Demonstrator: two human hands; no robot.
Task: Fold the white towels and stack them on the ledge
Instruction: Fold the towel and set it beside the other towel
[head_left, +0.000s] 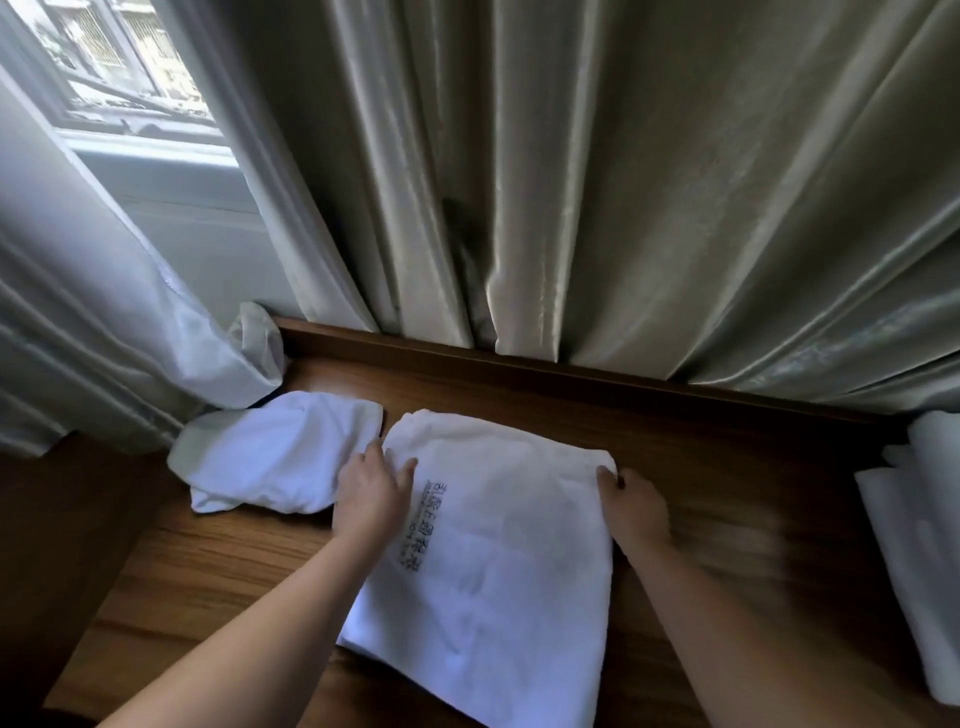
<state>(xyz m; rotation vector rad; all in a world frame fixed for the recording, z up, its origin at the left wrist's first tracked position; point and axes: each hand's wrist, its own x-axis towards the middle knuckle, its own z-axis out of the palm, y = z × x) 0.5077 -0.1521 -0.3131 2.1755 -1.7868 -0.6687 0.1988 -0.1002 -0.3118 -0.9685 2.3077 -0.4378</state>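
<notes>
1. Left hand (371, 491) lies flat on the printed towel (493, 561), fingers spread and pressing its upper left edge; it grips nothing that I can see.
2. Right hand (631, 506) is at the same towel's upper right corner, thumb on top and fingers curled around the edge, apparently pinching the cloth.
3. Head view: the printed towel lies on the wooden ledge (701, 457), folded to a broad rectangle with dark lettering facing up near the left hand.
4. Just left of the printed towel, almost touching it, a second white towel (275, 457) lies in a loose, rumpled fold.
5. Well right of the printed towel, at the frame edge, more white cloth (914, 530) rests on the ledge; whether it is folded I cannot tell.
6. Behind the printed towel hang grey curtains (623, 182).
7. Judged progress: the printed towel is partly folded and probably needs another fold. The rumpled towel looks unfinished, and no neat stack exists yet.
</notes>
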